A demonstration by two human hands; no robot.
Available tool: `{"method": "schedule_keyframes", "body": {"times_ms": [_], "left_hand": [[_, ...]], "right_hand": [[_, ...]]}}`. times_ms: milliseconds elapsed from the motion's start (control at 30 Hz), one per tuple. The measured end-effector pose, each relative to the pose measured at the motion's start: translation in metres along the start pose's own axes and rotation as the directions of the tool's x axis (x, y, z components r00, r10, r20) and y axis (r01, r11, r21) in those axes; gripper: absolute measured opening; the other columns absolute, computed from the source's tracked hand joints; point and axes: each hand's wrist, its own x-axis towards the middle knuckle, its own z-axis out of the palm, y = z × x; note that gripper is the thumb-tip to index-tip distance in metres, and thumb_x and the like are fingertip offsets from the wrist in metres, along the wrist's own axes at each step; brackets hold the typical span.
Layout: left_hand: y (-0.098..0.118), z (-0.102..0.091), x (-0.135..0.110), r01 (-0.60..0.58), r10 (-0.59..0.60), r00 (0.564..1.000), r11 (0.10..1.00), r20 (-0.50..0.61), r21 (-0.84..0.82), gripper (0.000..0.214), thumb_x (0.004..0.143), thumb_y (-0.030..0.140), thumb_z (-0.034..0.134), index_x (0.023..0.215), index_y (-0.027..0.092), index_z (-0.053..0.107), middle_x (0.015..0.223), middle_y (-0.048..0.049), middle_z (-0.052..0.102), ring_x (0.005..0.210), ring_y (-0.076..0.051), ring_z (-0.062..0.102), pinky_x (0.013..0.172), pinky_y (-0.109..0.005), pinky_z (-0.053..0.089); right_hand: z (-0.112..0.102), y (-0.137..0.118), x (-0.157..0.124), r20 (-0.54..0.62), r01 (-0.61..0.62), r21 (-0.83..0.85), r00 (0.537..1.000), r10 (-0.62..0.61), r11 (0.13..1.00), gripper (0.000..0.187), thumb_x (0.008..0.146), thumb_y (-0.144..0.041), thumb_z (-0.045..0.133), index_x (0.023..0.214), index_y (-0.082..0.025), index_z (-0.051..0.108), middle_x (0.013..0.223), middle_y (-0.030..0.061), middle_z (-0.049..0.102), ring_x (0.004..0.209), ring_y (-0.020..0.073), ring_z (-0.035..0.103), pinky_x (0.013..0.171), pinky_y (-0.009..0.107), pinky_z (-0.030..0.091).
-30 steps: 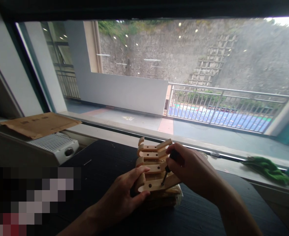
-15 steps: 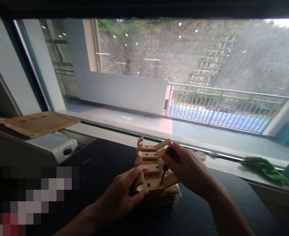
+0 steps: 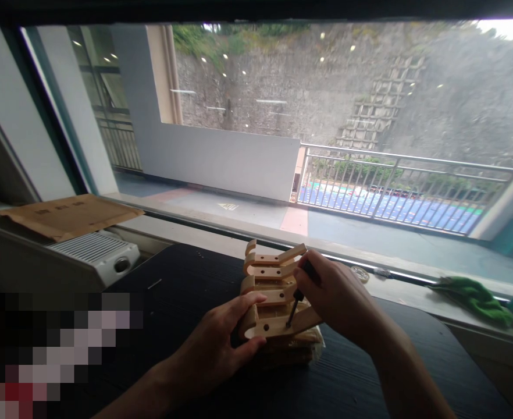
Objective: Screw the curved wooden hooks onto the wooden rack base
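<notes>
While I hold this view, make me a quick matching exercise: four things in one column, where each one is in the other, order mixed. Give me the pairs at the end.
Things
1. left hand
2. screwdriver
3. brown envelope
4. green cloth

Places
A. bunched up on the windowsill, toward the right
B. lying over the white vented unit
C. at the curved end of the nearest wooden piece
D. in the right hand, tip down at a hole in the wood

Pairs: 1-C, 2-D, 3-B, 4-A
</notes>
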Motion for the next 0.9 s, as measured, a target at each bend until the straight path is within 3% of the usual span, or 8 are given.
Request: {"method": "schedule_keyframes", "body": {"times_ms": [167,367,567,733,900], "left_hand": [[-0.001,0.0,-0.001,-0.006,0.006,1.0,1.0,0.002,0.012,0.053,0.077,0.016,0.062,0.125,0.025,0.043,0.103,-0.0005,0.064,0.098,-0.017,0.061,0.091,-0.029,0.047],[0.003,-0.003,0.001,0.015,-0.015,1.0,1.0,0.021,0.007,0.05,0.078,0.019,0.061,0.125,0.025,0.045,0.098,-0.0002,0.065,0.091,-0.017,0.063,0.088,-0.03,0.05],[0.004,-0.003,0.001,0.02,-0.02,1.0,1.0,0.016,0.023,0.051,0.078,0.018,0.062,0.125,0.025,0.045,0.096,0.0008,0.064,0.085,-0.015,0.064,0.086,-0.029,0.051],[0.003,-0.003,0.0,0.007,-0.007,1.0,1.0,0.02,0.011,0.051,0.078,0.017,0.062,0.125,0.024,0.045,0.099,-0.0006,0.065,0.095,-0.017,0.062,0.09,-0.031,0.049],[0.001,-0.001,0.0,0.008,-0.008,1.0,1.0,0.002,-0.013,0.054,0.077,0.014,0.062,0.125,0.027,0.044,0.116,-0.0016,0.061,0.107,-0.018,0.059,0.096,-0.032,0.045]], "right_hand": [[0.002,0.007,0.004,-0.032,-0.094,-0.011,0.995,0.093,0.996,0.023,0.088,-0.038,0.041,0.077,-0.021,0.052,0.059,-0.0024,0.056,0.05,0.0113,0.044,0.048,0.024,0.022],[-0.008,-0.001,-0.003,-0.051,0.011,0.051,0.999,-0.009,0.999,0.018,0.085,-0.037,0.047,0.081,-0.023,0.059,0.058,-0.0038,0.056,0.049,0.0097,0.044,0.047,0.023,0.022],[-0.004,-0.007,-0.004,-0.02,0.072,-0.009,0.997,-0.072,0.997,0.019,0.086,-0.03,0.044,0.07,-0.021,0.047,0.056,-0.005,0.052,0.047,0.0081,0.038,0.048,0.024,0.02],[0.003,-0.002,0.001,-0.018,0.017,0.012,1.0,-0.017,1.0,0.02,0.089,-0.035,0.04,0.076,-0.021,0.048,0.063,-0.0024,0.058,0.052,0.0102,0.044,0.05,0.025,0.021],[0.004,0.007,0.003,-0.045,-0.09,-0.015,0.995,0.089,0.996,0.024,0.09,-0.038,0.039,0.075,-0.021,0.048,0.059,-0.0015,0.057,0.051,0.0116,0.044,0.049,0.025,0.022]]}}
